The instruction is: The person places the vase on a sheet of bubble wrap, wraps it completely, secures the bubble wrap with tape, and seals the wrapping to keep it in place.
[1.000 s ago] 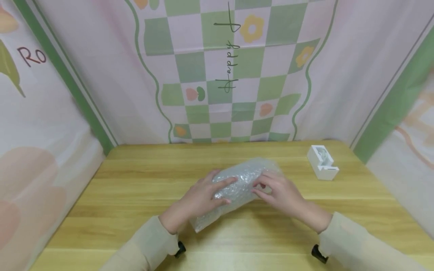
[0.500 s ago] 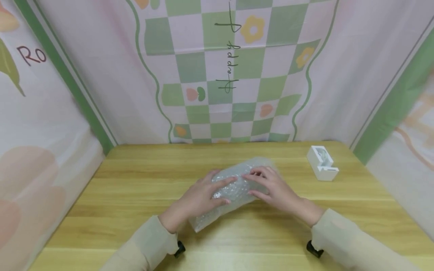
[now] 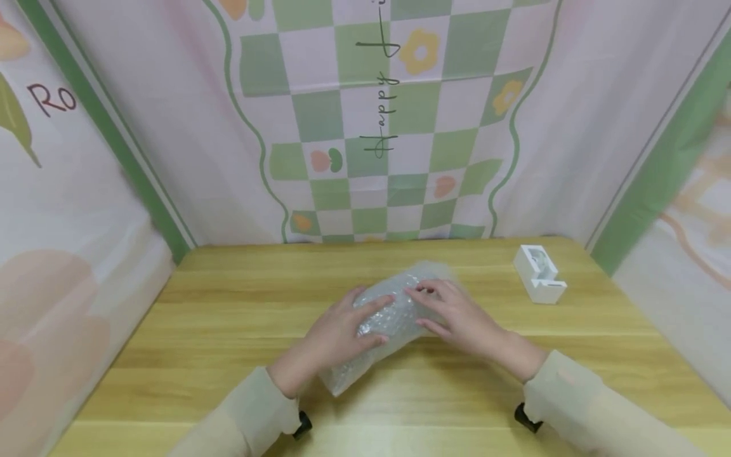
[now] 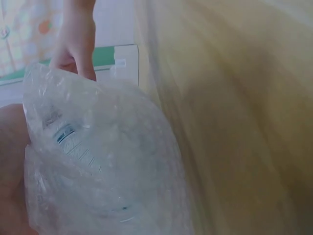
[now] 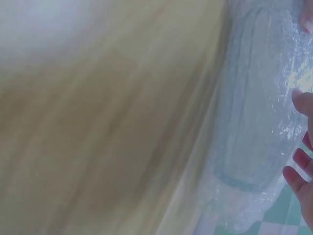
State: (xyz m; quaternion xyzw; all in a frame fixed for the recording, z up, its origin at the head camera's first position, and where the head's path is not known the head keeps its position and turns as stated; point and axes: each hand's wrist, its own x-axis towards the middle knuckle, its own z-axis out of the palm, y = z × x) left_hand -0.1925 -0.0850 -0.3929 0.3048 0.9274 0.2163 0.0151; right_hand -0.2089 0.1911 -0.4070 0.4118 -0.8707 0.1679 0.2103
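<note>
A roll of clear bubble wrap [image 3: 400,314] lies slanted across the middle of the table. Through its layers a clear, glassy object [image 4: 80,152] shows at the near end in the left wrist view; its exact kind is blurred. My left hand [image 3: 342,327] rests over the left half of the wrap, fingers spread across it. On the right half, my right hand [image 3: 459,317] touches the wrap with bent, parted fingers, its thumb lower down. In the right wrist view, its fingertips [image 5: 293,178] are near the wrap's surface.
A white tape dispenser [image 3: 539,274] with a roll inside stands at the table's back right. The wooden table [image 3: 228,304] backs onto a patterned cloth [image 3: 365,158], with cloth hanging on both sides too.
My right hand has shifted a little left along the wrap, its fingers loosening from a closer, pinch-like pose. My left hand stays on the wrap. The head view has shifted slightly.
</note>
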